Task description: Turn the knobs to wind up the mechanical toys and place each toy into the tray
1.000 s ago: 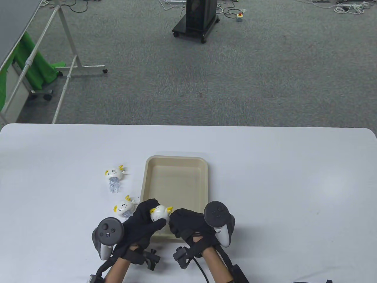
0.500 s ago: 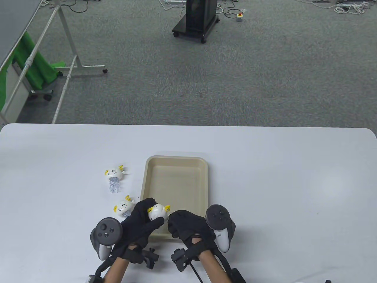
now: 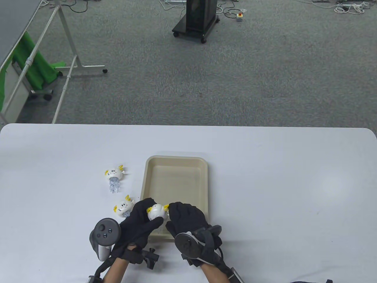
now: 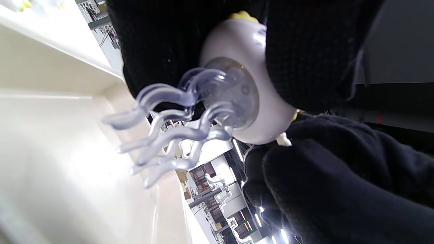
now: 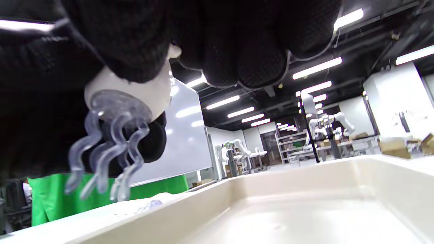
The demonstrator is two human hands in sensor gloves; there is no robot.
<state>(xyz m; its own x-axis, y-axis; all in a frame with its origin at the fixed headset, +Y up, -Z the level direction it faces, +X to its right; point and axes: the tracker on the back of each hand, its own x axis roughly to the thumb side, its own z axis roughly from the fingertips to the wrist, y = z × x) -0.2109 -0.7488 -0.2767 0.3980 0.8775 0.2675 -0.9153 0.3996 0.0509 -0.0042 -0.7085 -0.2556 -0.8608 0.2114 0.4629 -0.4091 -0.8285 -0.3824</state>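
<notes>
A white jellyfish toy (image 3: pixel 155 211) with yellow fins and clear tentacles (image 4: pixel 169 125) hangs above the near end of the beige tray (image 3: pixel 176 160). My left hand (image 3: pixel 141 219) grips its round body (image 4: pixel 251 84) from the left. My right hand (image 3: pixel 184 216) pinches the small white knob on its right side; the knob's tip (image 4: pixel 284 139) peeks out between the fingers. The tentacles (image 5: pixel 105 159) dangle above the tray's rim (image 5: pixel 203 206). Two more jellyfish toys lie on the table left of the tray, one near (image 3: pixel 123 206) and one farther (image 3: pixel 113 174).
The white table (image 3: pixel 279 182) stretches wide to the right and left. Beyond its far edge are grey carpet, a black wheeled stand (image 3: pixel 196 20) and a metal frame with green cloth (image 3: pixel 32 67).
My right hand has rolled at the wrist, its tracker swinging from the right side down toward me, while its fingers stay at the toy's knob. The toy shifted slightly left.
</notes>
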